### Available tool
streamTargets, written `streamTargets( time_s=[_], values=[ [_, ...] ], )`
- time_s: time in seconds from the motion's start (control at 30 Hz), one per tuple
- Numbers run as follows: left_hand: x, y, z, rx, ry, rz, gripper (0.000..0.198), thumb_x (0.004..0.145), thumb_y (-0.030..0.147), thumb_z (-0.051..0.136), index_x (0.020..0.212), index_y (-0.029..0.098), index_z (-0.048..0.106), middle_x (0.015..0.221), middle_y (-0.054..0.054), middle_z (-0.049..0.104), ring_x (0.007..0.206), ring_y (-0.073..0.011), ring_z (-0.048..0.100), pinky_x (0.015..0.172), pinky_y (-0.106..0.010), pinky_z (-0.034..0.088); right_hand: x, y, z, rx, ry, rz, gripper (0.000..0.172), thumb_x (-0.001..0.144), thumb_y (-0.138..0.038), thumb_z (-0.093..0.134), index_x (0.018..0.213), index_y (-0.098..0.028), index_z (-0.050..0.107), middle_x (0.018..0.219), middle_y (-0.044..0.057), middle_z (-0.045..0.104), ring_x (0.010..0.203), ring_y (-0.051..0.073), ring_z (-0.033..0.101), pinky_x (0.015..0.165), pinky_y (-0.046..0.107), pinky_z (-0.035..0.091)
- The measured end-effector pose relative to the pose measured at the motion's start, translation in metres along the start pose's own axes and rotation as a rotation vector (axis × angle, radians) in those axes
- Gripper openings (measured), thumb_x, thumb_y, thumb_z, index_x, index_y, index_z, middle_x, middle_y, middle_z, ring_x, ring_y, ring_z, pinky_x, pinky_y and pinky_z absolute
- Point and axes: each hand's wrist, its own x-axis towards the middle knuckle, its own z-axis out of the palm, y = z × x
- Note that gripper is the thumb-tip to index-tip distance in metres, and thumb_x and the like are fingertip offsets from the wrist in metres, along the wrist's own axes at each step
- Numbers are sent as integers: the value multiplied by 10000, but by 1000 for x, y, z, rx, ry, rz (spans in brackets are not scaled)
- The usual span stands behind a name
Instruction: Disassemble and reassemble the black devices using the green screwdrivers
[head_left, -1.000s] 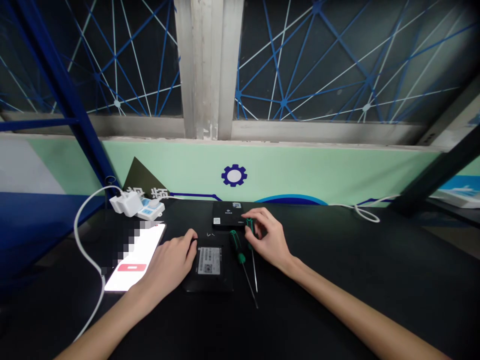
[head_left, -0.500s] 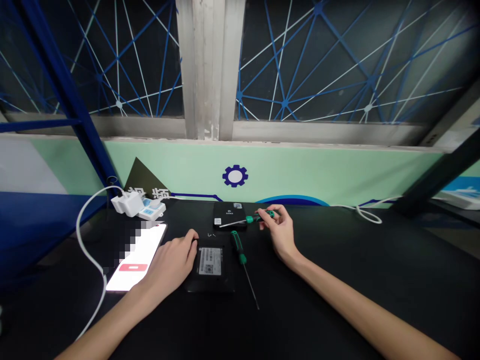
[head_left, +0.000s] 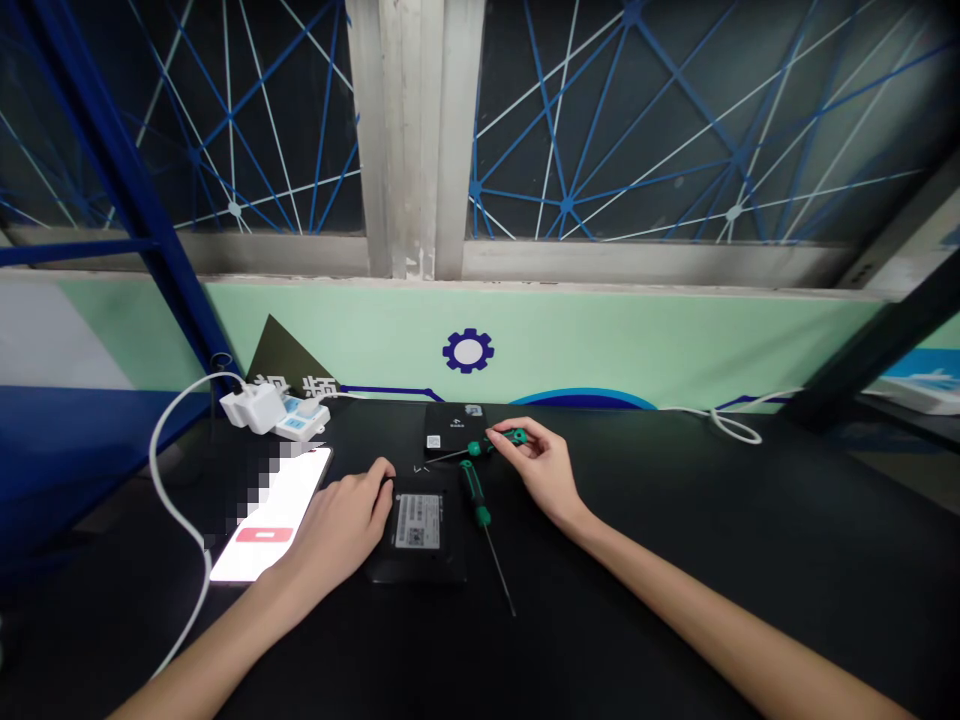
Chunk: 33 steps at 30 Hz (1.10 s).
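Note:
My left hand [head_left: 356, 510] is closed on the left edge of a flat black drive [head_left: 448, 520] with a white printed label, seemingly set on a black tray; its fingertips are partly hidden. Between the fingers of my right hand [head_left: 544, 470] is a screwdriver [head_left: 475, 449] with a green and black handle. Its shaft points left, and the tip is close to a few tiny screws [head_left: 418, 469] just beyond the drive. A second screwdriver [head_left: 474, 490] of the same colours lies right of the drive, its shaft toward me.
Behind the screws lies a flat black box [head_left: 450, 418] with a small white sticker. A lit phone [head_left: 266, 535] rests by my left forearm. Further left are a white power strip [head_left: 301, 420], a charger [head_left: 259, 408] and a looping white cable [head_left: 155, 450]. A green wall [head_left: 600, 340] bounds the back.
My right hand has moved left and slightly toward me with the screwdriver, bringing its tip down near the tiny screws. My left hand stays at the drive.

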Motion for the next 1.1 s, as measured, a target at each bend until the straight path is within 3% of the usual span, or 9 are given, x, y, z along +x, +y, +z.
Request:
streamTargets(
  time_s=[0.2,0.47,0.83,1.1],
  values=[
    [0,1,0,2,-2,-9,332,1020,336,236,1147,224,522,828,-58,701,753,-263,705,624,-321,432,0,-4,0,-31,-40,22,396,760,-566,759,793,-177,696,690,20,627,506,107,377,463,255,312],
    [0,0,-1,14,-7,4,313,1025,333,233,1123,227,510,803,-45,699,719,-250,705,597,-307,422,-1,-3,-1,-64,-114,1,359,782,-536,754,832,-181,735,751,27,686,473,88,319,452,258,281],
    [-1,2,-3,10,-23,-7,326,1024,331,217,1133,221,504,814,-54,698,732,-264,696,611,-320,401,0,-4,0,-24,-77,37,356,751,-527,775,814,-180,731,704,21,660,496,106,400,476,260,336],
    [2,-2,-1,-39,6,-33,298,1012,359,287,1162,238,514,746,-20,653,707,-244,660,562,-282,337,4,-1,-1,73,-14,107,416,689,-556,819,807,-170,722,762,54,706,612,164,576,584,293,467]
  ],
)
